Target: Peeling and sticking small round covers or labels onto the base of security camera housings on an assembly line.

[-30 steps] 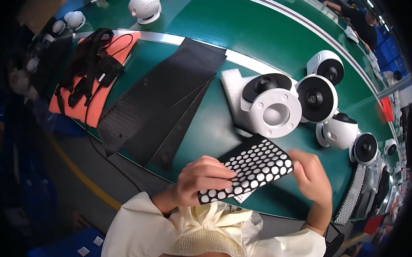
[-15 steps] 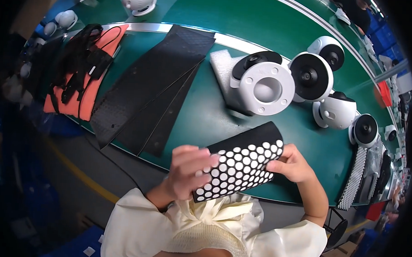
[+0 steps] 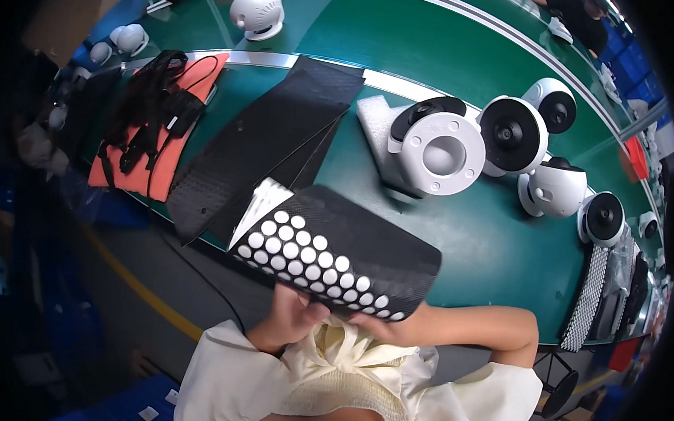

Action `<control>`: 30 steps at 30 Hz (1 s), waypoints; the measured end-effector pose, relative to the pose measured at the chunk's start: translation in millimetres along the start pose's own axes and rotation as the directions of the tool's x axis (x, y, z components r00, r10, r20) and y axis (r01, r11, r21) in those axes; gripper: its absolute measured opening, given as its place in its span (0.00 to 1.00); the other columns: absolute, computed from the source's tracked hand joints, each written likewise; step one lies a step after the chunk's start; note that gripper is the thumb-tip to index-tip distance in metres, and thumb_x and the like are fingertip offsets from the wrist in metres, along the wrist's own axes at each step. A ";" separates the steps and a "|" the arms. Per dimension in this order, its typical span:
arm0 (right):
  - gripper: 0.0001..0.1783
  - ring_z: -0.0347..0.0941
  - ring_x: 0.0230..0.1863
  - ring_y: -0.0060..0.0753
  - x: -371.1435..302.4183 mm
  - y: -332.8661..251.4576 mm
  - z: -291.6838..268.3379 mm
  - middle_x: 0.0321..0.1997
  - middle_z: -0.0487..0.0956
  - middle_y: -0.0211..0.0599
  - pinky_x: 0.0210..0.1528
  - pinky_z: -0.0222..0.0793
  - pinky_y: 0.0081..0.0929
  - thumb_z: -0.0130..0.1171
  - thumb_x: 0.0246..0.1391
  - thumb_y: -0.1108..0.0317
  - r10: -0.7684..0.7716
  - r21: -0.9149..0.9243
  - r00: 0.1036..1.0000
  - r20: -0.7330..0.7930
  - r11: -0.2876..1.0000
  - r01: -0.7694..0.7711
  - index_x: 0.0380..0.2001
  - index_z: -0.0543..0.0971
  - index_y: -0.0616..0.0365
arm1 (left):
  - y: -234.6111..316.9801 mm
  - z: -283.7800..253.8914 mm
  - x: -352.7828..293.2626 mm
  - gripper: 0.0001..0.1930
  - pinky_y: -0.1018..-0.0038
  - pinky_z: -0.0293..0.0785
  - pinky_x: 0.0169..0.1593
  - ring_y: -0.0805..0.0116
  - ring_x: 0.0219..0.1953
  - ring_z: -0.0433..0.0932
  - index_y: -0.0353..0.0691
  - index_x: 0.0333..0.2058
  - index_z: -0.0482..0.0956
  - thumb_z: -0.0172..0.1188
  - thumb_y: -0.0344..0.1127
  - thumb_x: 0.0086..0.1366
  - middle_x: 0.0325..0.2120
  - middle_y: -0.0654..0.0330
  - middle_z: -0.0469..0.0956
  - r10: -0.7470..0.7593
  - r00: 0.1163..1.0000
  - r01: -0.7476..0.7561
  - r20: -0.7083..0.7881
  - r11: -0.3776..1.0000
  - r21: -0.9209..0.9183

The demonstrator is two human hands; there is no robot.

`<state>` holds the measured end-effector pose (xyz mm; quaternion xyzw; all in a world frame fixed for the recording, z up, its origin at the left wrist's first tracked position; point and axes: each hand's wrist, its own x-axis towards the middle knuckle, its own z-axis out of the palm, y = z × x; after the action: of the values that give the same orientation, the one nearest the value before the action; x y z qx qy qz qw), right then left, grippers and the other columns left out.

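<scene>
A curved black sheet (image 3: 369, 238) with rows of round white dots is held up before my body, above the near edge of the green table. My left hand (image 3: 291, 317) grips its lower edge, the thumb showing below the dots. My right hand (image 3: 396, 327) holds the lower right end, with most of its fingers hidden behind the sheet. Several spots on the upper right of the sheet are bare black. At the sheet's left end a white striped flap (image 3: 260, 207) sticks out; I cannot tell whether it is part of the sheet.
White cameras with black round fronts (image 3: 509, 134) stand at the right, one lying base-up (image 3: 442, 155) against a white foam piece (image 3: 375, 120). Flat black sheets (image 3: 238, 142) lie left of centre, beside black cables (image 3: 142, 115) on orange foam (image 3: 113, 172). Dotted strips (image 3: 585, 296) lie far right.
The dotted sheet has turned, its left end now raised, and shows more bare black. The white flap has come into sight. Both hands have moved to its lower edge.
</scene>
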<state>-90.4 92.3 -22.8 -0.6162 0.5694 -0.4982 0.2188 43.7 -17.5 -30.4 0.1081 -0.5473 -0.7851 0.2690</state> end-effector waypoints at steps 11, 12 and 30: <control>0.12 0.67 0.22 0.31 16.9 -41.2 -83.2 0.19 0.71 0.35 0.26 0.62 0.24 0.59 0.38 0.60 0.009 -0.285 0.954 0.300 0.955 0.080 0.23 0.74 0.55 | 66.6 -19.6 75.3 0.35 0.76 0.63 0.47 0.71 0.41 0.70 0.28 0.46 0.60 0.64 0.29 0.35 0.40 0.55 0.70 -0.102 0.970 0.071 0.221 0.987 0.144; 0.16 0.68 0.28 0.34 29.8 -45.5 -95.3 0.26 0.71 0.38 0.30 0.61 0.26 0.62 0.35 0.59 -0.083 -0.343 0.996 0.043 0.935 0.092 0.24 0.71 0.57 | 73.8 -14.9 80.8 0.36 0.75 0.62 0.48 0.70 0.42 0.69 0.27 0.47 0.58 0.64 0.28 0.36 0.41 0.54 0.69 -0.128 0.940 0.094 0.317 0.988 0.120; 0.07 0.65 0.15 0.34 29.7 -43.1 -87.4 0.16 0.70 0.41 0.19 0.58 0.21 0.55 0.43 0.75 0.119 -0.109 0.990 -0.075 0.986 -0.127 0.28 0.74 0.65 | 78.0 -3.3 89.1 0.59 0.80 0.57 0.47 0.72 0.40 0.61 0.34 0.54 0.44 0.74 0.37 0.23 0.35 0.62 0.57 0.320 0.947 -0.305 -0.029 0.922 0.240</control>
<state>-149.2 102.0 59.8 -0.5738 0.6410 -0.4713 0.1941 -5.2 -88.2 51.0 0.0765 -0.6363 -0.6585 0.3946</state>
